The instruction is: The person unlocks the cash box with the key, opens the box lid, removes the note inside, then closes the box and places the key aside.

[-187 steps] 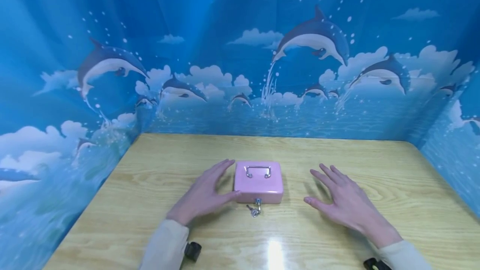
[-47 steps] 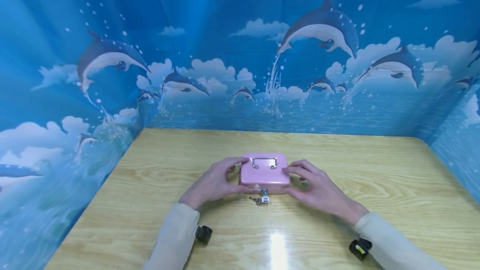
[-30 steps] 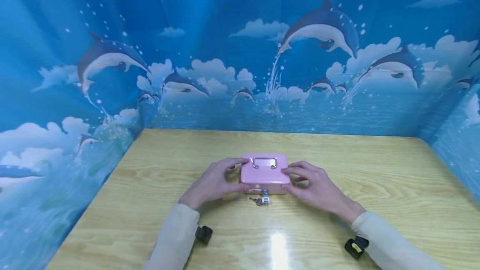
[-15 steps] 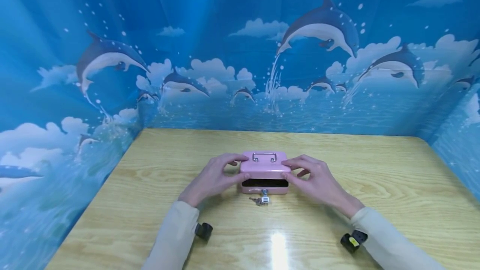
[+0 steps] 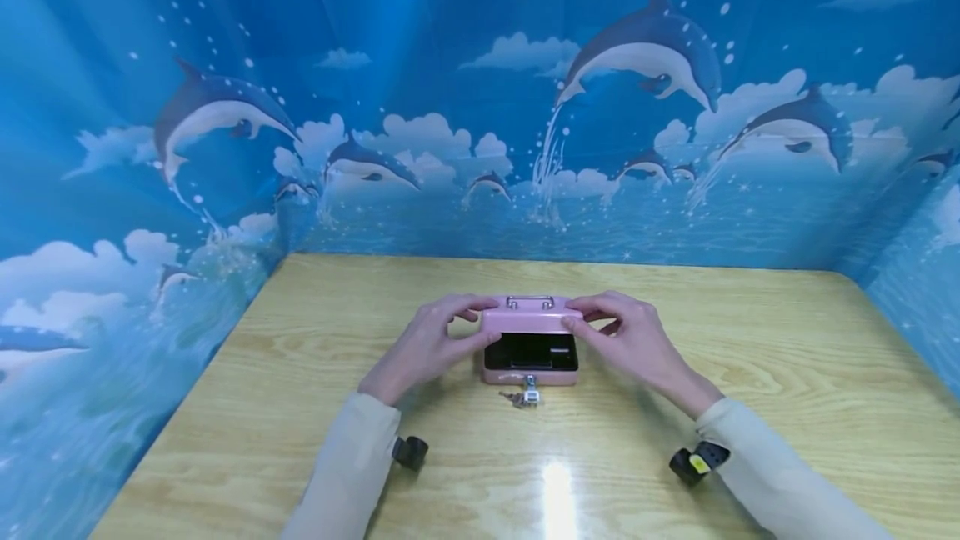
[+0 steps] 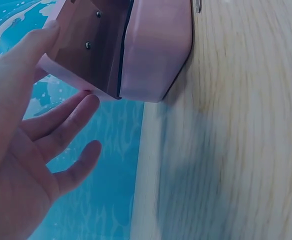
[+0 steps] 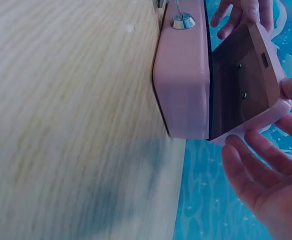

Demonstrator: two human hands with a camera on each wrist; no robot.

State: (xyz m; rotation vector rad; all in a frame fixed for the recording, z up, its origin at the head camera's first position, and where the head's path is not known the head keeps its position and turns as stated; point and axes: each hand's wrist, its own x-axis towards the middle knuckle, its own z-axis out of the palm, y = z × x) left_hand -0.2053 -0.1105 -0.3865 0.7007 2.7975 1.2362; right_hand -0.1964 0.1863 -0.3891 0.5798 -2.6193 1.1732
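A small pink cash box (image 5: 510,377) stands on the table with its lid (image 5: 531,322) tilted partway up on the far hinge. My left hand (image 5: 435,344) pinches the lid's left front corner between thumb and fingers. At the opposite corner my right hand (image 5: 633,348) grips the lid the same way. A black tray (image 5: 528,351) shows inside the box. From the front lock (image 7: 183,21) hang keys (image 5: 517,398) with a tag. In the left wrist view the lid's inner face (image 6: 81,47) and its screw ends are visible.
The wood-grain table (image 5: 337,290) lies under the box. Behind and at the sides hangs a blue backdrop (image 5: 420,223) printed with dolphins. Each sleeve carries a black wrist camera, one by the left wrist (image 5: 410,452).
Both hands came in to the box's sides and took hold of the lid. The lid has swung up and back from closed, baring the black inside. The keys stay in the lock.
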